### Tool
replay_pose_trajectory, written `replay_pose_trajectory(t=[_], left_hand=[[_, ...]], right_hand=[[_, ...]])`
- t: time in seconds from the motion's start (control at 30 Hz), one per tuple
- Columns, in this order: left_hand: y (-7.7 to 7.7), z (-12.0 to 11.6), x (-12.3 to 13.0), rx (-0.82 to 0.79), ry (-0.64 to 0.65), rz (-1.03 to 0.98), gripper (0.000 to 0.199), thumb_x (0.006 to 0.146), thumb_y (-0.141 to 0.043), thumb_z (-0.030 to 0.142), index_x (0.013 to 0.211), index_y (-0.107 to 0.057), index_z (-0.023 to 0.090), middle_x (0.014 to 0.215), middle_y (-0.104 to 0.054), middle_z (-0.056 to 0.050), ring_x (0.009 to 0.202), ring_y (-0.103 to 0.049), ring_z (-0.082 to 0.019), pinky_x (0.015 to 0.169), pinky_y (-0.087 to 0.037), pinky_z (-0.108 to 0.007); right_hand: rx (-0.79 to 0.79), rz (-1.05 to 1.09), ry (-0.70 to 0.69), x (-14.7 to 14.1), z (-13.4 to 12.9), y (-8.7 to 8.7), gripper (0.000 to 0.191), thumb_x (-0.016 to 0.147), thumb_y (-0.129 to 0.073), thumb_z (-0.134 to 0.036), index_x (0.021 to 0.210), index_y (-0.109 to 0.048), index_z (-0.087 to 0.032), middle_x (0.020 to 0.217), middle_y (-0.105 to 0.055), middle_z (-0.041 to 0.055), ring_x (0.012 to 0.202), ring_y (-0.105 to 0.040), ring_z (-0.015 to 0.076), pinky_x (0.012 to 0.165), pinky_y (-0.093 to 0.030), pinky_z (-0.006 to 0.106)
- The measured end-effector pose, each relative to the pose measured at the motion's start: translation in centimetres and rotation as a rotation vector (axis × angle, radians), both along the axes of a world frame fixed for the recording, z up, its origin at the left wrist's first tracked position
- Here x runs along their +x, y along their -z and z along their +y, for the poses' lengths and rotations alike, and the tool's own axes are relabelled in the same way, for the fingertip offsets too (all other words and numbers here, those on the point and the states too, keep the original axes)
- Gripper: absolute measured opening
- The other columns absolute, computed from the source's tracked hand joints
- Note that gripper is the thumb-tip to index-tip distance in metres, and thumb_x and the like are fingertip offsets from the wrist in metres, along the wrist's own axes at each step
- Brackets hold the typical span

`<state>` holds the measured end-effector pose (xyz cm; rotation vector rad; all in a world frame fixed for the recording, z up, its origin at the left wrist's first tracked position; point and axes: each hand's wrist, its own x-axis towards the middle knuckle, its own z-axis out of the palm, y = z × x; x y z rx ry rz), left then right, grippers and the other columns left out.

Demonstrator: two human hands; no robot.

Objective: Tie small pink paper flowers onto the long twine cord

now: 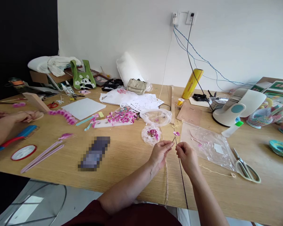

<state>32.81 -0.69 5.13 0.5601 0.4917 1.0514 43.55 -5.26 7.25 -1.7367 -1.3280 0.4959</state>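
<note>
My left hand (161,152) is closed in a pinch on what looks like the thin stem of a small pink flower (176,133). Close beside it, my right hand (185,155) pinches a thin dark cord (182,177), which runs down past the table's front edge. The fingertips of both hands nearly meet just below the flower. A pale twisted cord (166,182) hangs below my left hand. Just beyond that hand sits a clear plastic bag (152,134) of pink petals. To the right of my right hand lies a flat clear plastic bag (208,146).
Scissors (246,169) lie at the right, near a white fan (238,106). Pink flowers (122,116) pile on a white strip left of centre. A phone (95,153) lies in front. At far left, another person's hands (23,116) work beside a wooden block (36,102).
</note>
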Motion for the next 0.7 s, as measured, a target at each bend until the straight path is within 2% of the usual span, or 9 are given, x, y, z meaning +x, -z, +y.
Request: replay_pose_trajectory(t=[0.17,0.33,0.5,0.6,0.7], left_hand=[[0.22,0.17,-0.05,0.14,-0.086,0.103,0.014,0.06,-0.073,0.023,0.07,-0.068,0.015,0.068,-0.062,-0.002,0.069,-0.053,-0.01,0.071,-0.039,-0.024],[0.38,0.29,-0.35,0.356,-0.191,0.295,0.009,0.066,-0.068,0.024,0.072,-0.069,0.017,0.077,-0.062,-0.004,0.077,-0.055,-0.014,0.074,-0.04,-0.026],[0.5,0.48,-0.58,0.469,-0.238,0.341,0.005,0.068,-0.067,0.023,0.07,-0.069,0.019,0.077,-0.063,-0.004,0.078,-0.055,-0.015,0.077,-0.041,-0.027],[0.58,0.52,-0.58,0.466,-0.245,0.348,0.005,0.067,-0.067,0.022,0.07,-0.069,0.018,0.078,-0.063,-0.004,0.079,-0.055,-0.015,0.078,-0.041,-0.027],[0.65,0.49,-0.49,0.426,-0.224,0.334,0.006,0.067,-0.067,0.022,0.071,-0.069,0.018,0.079,-0.062,-0.004,0.08,-0.055,-0.015,0.079,-0.04,-0.027]], right_hand=[[0.104,0.415,-0.075,-0.38,0.22,0.33,0.022,0.072,-0.058,-0.036,0.083,-0.049,-0.02,0.056,-0.047,-0.0056,0.046,-0.044,0.0094,0.044,-0.035,0.022],[0.117,0.552,-0.088,-0.67,0.4,0.47,0.028,0.069,-0.063,-0.039,0.085,-0.052,-0.019,0.054,-0.042,-0.0069,0.045,-0.037,0.0076,0.043,-0.03,0.021],[0.118,0.582,-0.103,-0.73,0.45,0.49,0.028,0.067,-0.064,-0.039,0.083,-0.053,-0.019,0.052,-0.039,-0.0073,0.044,-0.033,0.007,0.041,-0.028,0.02],[0.099,0.543,-0.086,-0.73,0.34,0.46,0.028,0.067,-0.064,-0.04,0.083,-0.055,-0.018,0.052,-0.04,-0.0066,0.045,-0.034,0.0071,0.041,-0.028,0.02],[0.056,0.41,-0.065,-0.42,0.25,0.57,0.027,0.068,-0.063,-0.04,0.08,-0.06,-0.017,0.054,-0.045,-0.0039,0.047,-0.036,0.0082,0.042,-0.029,0.02]])
